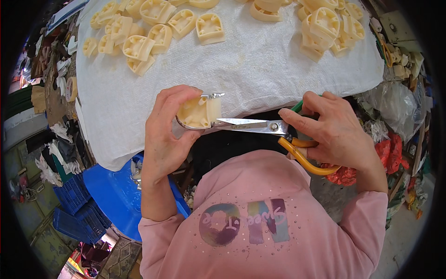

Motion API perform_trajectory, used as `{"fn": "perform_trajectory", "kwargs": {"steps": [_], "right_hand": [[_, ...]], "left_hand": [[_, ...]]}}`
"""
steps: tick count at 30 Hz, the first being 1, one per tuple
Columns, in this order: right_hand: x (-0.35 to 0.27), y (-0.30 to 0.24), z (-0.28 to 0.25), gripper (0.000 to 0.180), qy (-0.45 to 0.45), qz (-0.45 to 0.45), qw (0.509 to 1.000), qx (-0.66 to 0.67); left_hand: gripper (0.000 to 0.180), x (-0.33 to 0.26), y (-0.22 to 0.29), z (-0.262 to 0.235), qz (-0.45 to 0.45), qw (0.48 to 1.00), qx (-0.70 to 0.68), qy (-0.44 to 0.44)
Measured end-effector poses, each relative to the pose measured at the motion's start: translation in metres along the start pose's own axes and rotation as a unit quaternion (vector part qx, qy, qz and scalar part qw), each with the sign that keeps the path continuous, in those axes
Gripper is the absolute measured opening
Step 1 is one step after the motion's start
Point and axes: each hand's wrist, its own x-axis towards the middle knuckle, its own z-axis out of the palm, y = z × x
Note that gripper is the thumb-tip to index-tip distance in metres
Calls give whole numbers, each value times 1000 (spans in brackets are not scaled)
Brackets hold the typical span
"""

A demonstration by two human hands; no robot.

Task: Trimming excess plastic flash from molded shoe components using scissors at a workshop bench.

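Note:
My left hand (169, 128) grips a cream, hollow, D-shaped plastic piece (194, 114) between thumb and fingers. A shiny silver strip (217, 95) runs around its edge, with an end sticking out at the upper right. In my right hand (332, 128) is a pair of scissors (274, 127) with one orange and one green handle. The blades are slightly apart and point left, their tips at the lower right corner of the piece. Whether they touch the strip I cannot tell.
Several similar cream pieces (210, 29) lie at the far left of the white woven sheet (255, 69), with another heap (325, 25) at the far right. A blue basin (116, 190) with silver strips stands at lower left, beside blue crates (79, 216). Red plastic bags (392, 151) lie at right.

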Motion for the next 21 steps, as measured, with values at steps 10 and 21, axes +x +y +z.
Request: {"fn": "perform_trajectory", "kwargs": {"steps": [10, 21], "right_hand": [[2, -5, -11, 58, -28, -13, 998, -56], [4, 4, -13, 36, -11, -90, 993, -75]], "left_hand": [[63, 2, 6, 1, 1, 999, 29, -28], [59, 1, 4, 5, 5, 999, 9, -43]]}}
